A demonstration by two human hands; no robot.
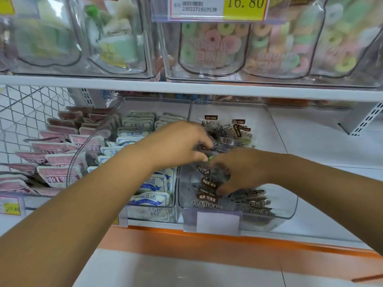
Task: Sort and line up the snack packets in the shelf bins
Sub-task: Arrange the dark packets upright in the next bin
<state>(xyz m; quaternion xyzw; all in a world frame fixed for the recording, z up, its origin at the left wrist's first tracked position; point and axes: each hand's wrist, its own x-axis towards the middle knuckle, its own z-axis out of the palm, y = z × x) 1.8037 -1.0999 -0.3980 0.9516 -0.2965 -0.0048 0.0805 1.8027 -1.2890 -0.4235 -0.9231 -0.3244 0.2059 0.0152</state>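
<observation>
Both my hands reach into a clear plastic bin [288, 210] of dark plum packets [209, 200] with brown labels on the lower shelf. My left hand [182, 141] is over the middle of the bin, its fingers curled round dark packets. Just in front of it, my right hand [242, 170] pinches packets near the bin's middle. More of these packets [234, 129] lie loose at the back of the bin. The neighbouring clear bin [153, 218] to the left holds rows of white and blue packets [151, 198].
A wire basket [27, 112] at far left holds several pink packets [56, 175]. The upper shelf [186, 85] carries clear bins of ring candy bags [211, 44] and a yellow price tag [245, 4]. Bare white shelf [331, 146] lies right of the plum bin. An orange shelf edge [207, 239] runs in front.
</observation>
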